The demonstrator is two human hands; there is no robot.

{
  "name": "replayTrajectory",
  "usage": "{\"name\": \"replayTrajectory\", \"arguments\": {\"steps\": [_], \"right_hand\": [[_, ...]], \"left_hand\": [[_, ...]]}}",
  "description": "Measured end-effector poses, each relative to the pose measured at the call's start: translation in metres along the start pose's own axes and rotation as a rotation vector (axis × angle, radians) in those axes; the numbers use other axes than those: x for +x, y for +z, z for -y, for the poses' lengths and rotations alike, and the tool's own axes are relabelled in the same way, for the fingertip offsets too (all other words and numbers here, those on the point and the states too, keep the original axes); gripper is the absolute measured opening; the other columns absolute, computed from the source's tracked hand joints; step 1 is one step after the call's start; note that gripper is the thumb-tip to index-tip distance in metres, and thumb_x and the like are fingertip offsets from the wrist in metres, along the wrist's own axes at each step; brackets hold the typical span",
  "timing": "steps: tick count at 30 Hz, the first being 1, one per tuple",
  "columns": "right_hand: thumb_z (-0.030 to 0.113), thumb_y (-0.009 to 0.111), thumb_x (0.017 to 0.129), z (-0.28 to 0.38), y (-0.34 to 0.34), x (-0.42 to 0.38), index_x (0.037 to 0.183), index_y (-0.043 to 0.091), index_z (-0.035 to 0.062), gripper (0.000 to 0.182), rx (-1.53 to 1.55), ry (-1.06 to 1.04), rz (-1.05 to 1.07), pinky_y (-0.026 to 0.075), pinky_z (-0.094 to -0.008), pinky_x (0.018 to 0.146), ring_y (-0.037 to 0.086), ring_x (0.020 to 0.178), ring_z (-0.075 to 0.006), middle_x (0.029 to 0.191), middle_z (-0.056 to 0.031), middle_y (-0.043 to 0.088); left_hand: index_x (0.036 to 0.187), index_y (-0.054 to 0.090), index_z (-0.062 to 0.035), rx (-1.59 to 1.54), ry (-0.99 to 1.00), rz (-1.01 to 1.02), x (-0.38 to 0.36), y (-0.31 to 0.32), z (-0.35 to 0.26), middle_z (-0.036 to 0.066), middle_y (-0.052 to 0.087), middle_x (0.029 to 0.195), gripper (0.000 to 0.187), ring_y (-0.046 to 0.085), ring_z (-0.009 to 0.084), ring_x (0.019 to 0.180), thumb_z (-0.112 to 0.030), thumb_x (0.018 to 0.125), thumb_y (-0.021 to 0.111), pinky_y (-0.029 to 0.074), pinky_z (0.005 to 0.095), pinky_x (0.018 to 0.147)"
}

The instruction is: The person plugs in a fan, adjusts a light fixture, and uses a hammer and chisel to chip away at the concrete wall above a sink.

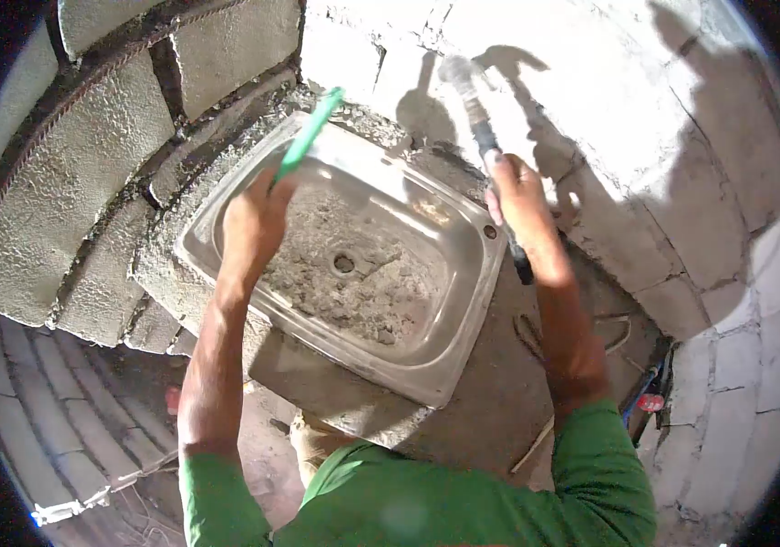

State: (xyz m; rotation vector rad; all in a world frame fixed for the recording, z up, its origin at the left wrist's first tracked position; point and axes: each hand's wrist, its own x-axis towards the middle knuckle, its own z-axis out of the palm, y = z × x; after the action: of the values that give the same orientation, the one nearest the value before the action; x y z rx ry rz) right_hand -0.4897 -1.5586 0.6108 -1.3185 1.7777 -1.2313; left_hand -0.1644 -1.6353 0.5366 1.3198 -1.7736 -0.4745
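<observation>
My left hand (256,223) is closed around a green-handled tool (312,132) over the left end of a metal sink (458,351). The lower end of that tool is hidden by the hand. On the right, my right hand (519,196) grips the dark handle of a hammer (481,123), its blurred head up against the brightly lit wall. Grey rubble and dust (344,296) cover much of the basin floor around the round drain hole (343,263). The sink lies tilted on a rough slab.
Block walls (125,173) with wide joints rise behind and to the left. Rough mortar edges the sink's far side. A bent metal rod (618,333) lies right of the sink, near a red object (650,402). Shadows fall across the right wall (718,383).
</observation>
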Motion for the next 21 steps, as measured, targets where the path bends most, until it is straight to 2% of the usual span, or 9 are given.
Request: {"name": "replayTrajectory", "arguments": {"steps": [2,4,6,7,13,18,19,20,21], "right_hand": [[0.043,0.049,0.100,0.014,-0.012,-0.005,0.084,0.054,0.0058,0.041,0.129,-0.116,-0.043,0.037,-0.0236,0.042,0.045,0.045,-0.0081,0.056,0.0000,0.050],[0.044,0.049,0.100,0.028,-0.024,-0.014,0.083,0.055,0.0067,0.041,0.089,-0.192,-0.126,0.038,-0.0228,0.044,0.046,0.046,-0.0077,0.060,0.0008,0.052],[0.045,0.047,0.100,0.032,-0.036,-0.020,0.091,0.056,0.0053,0.042,0.087,-0.195,-0.158,0.038,-0.0232,0.042,0.046,0.047,-0.0081,0.066,-0.0014,0.054],[0.048,0.045,0.100,0.032,-0.041,-0.022,0.093,0.055,0.0041,0.046,0.044,-0.174,-0.169,0.037,-0.0233,0.042,0.045,0.046,-0.0086,0.064,-0.0017,0.052],[0.044,0.043,0.102,0.012,-0.055,-0.014,0.094,0.055,0.0008,0.045,0.077,-0.237,-0.144,0.036,-0.0246,0.042,0.045,0.045,-0.0095,0.061,-0.0023,0.050],[0.039,0.048,0.100,0.043,-0.042,-0.005,0.094,0.058,0.0026,0.038,-0.003,-0.274,-0.186,0.041,-0.0249,0.046,0.050,0.051,-0.0083,0.061,0.0001,0.051],[0.038,0.050,0.099,0.040,-0.040,0.002,0.096,0.059,0.0003,0.039,-0.180,-0.319,-0.242,0.046,-0.0304,0.052,0.056,0.054,-0.0143,0.063,-0.0060,0.056],[0.041,0.050,0.098,0.040,-0.035,0.011,0.097,0.059,-0.0024,0.044,-0.456,-0.403,-0.314,0.050,-0.0402,0.061,0.065,0.063,-0.0299,0.071,-0.0182,0.064],[0.042,0.048,0.098,0.035,-0.036,0.024,0.099,0.060,-0.0033,0.047,-0.634,-0.357,-0.260,0.050,-0.0443,0.065,0.065,0.070,-0.0369,0.077,-0.0227,0.065]], "left_hand": [[0.113,0.063,-0.0071,0.035,0.141,0.088,0.028,0.026,-0.021,0.018,0.067,0.077,0.036,0.066,0.0356,0.068,-0.038,0.097,0.052,0.052,0.0439,0.065],[0.110,0.064,-0.0088,0.050,0.152,0.174,0.052,0.052,-0.046,0.021,0.067,0.088,0.032,0.066,0.0399,0.082,-0.036,0.095,0.054,0.050,0.0490,0.070],[0.107,0.063,-0.0103,0.066,0.163,0.249,0.067,0.078,-0.066,0.019,0.068,0.085,0.031,0.066,0.0401,0.080,-0.038,0.096,0.053,0.051,0.0503,0.069],[0.104,0.063,-0.0064,0.194,0.301,0.183,0.073,0.097,-0.065,0.010,0.064,0.064,0.034,0.063,0.0195,0.054,-0.037,0.099,0.050,0.053,0.0361,0.049],[0.097,0.062,-0.0020,0.104,0.157,0.126,0.088,0.146,-0.066,0.020,0.066,0.072,0.038,0.068,0.0375,0.072,-0.037,0.098,0.049,0.055,0.0470,0.067],[0.098,0.062,-0.0008,0.133,0.156,0.196,0.094,0.140,-0.073,0.022,0.067,0.077,0.039,0.068,0.0382,0.073,-0.037,0.098,0.047,0.055,0.0486,0.068],[0.098,0.063,-0.0006,0.176,0.178,0.193,0.098,0.139,-0.076,0.021,0.067,0.077,0.039,0.068,0.0378,0.073,-0.037,0.098,0.047,0.055,0.0481,0.068],[0.098,0.063,-0.0004,0.218,0.201,0.190,0.101,0.136,-0.082,0.021,0.068,0.077,0.039,0.069,0.0375,0.073,-0.036,0.098,0.048,0.055,0.0476,0.068],[0.099,0.064,-0.0016,0.240,0.192,0.218,0.105,0.132,-0.088,0.020,0.068,0.079,0.038,0.069,0.0366,0.074,-0.036,0.097,0.048,0.056,0.0468,0.070]]}}
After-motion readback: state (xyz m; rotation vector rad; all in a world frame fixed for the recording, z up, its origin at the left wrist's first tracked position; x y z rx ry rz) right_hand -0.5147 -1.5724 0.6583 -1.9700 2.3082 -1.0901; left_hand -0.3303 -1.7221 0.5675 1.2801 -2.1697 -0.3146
